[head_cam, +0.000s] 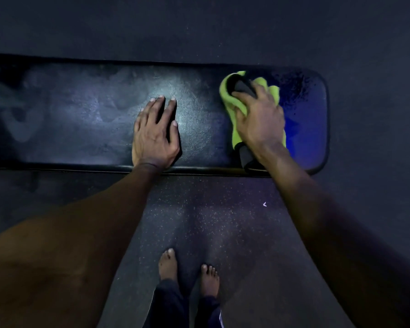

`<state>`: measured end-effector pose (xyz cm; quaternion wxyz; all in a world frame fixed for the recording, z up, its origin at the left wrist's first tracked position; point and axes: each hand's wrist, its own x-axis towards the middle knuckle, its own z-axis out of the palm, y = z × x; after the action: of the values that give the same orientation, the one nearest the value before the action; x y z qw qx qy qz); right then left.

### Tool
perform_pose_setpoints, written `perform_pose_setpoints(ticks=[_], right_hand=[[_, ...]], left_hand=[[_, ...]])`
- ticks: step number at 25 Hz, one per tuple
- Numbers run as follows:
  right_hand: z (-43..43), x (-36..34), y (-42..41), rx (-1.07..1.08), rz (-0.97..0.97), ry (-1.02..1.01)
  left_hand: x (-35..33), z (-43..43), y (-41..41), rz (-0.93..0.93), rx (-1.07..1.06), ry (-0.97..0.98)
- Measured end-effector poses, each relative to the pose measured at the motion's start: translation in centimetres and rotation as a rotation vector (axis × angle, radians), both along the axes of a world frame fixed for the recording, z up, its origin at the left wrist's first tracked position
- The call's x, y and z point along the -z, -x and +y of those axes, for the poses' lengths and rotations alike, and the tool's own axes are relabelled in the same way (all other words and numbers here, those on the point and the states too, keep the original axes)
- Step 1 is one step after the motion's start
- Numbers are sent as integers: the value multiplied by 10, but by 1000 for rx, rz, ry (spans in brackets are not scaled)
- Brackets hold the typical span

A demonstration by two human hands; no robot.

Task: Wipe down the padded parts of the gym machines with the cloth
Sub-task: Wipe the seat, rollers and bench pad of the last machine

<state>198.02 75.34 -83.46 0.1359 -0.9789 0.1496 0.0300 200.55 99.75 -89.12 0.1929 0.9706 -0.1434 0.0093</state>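
Yellow-green with a dark grey backing, the microfibre cloth (230, 102) lies bunched on the black bench pad (92, 110) near its right end. The right hand (260, 119) is on top of it, fingers bent over the folds and gripping them while the palm bears down. The left hand (154, 136) lies flat on the middle of the pad, fingers straight and apart, holding nothing; it looks to be bracing the person's lean over the bench. The step in hand appears to be wiping the right-hand end. That end looks glossy, with a blue reflection and a fine speckle that may be droplets. The long stretch to the left shows pale, hazy patches that probably want attention next. To do this well, spread the cloth flatter under the palm so more of it meets the vinyl. Draw it in long overlapping strokes along the pad, not in small scrubs, and carry each stroke over the rounded corners and the near edge roll. The bracing hand will have to lift and shift once the cloth reaches its spot. Bare feet (168, 263) stand on the speckled rubber floor (234, 221), so drips there could be slippery.
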Motion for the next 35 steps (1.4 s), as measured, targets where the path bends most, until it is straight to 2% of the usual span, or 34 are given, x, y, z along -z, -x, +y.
perform_pose_setpoints(ticks=[4, 6, 10, 14, 16, 20, 22, 25, 29, 31, 35], right_hand=[[-40, 1, 17, 415, -51, -66], [-19, 6, 16, 364, -42, -42], [36, 7, -16, 64, 82, 30], [3, 0, -31, -101, 104, 31], [-33, -3, -20, -12, 68, 7], [-73, -4, 7, 350, -51, -57], [-61, -2, 2, 364, -52, -62], [-42, 0, -23, 336, 61, -39], [-63, -3, -50, 136, 109, 34], [-75, -4, -52, 83, 93, 26], [-99, -7, -21, 271, 20, -38]], left_hand=[[-1, -1, 0, 20, -5, -6], [-2, -1, 1, 21, -3, -8], [-1, 0, 0, 29, 12, -21], [-1, 0, -3, 61, 8, -30], [-3, -1, -2, 79, 7, -21], [-16, -7, -7, 148, -42, 116], [-23, -23, -16, 155, -20, 180], [-30, -70, -43, 178, 139, 188], [-25, -144, -93, 187, 309, 85], [-20, -160, -104, 161, 302, 1], [-15, -169, -101, 82, 247, -70]])
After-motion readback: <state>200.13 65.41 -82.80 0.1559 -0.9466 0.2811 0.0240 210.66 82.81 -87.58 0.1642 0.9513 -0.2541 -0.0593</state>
